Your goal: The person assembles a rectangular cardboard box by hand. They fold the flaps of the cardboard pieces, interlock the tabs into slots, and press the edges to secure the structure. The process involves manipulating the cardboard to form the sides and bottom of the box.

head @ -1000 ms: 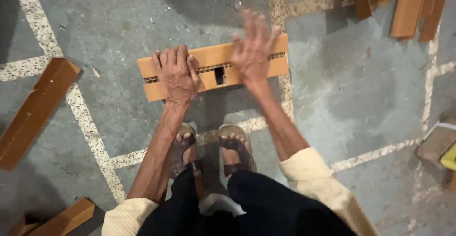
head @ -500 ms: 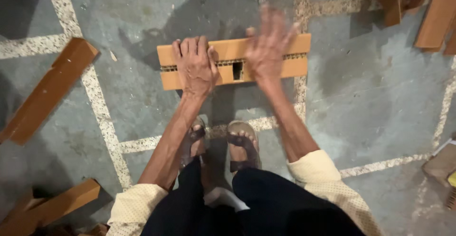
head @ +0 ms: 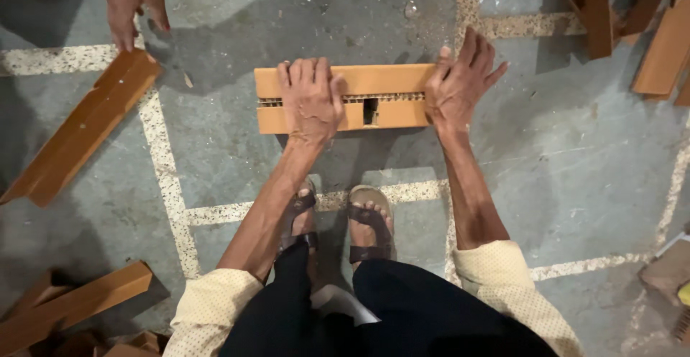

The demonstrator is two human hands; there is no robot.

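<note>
Cardboard strip (head: 359, 98) lies flat on the floor (head: 575, 170); left hand (head: 310, 102) presses it, fingers together, right hand (head: 460, 87) splayed at its end. Folded, apparently; stacking remains.

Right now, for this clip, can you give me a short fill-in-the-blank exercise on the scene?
1. The left hand lies palm-down on the cardboard piece, which rests on the ____.
2. The right hand is at the piece's ____ end.
3. The feet wear ____.
4. Another person's hand is at the upper ____.

Missing: floor; right; sandals; left
</note>
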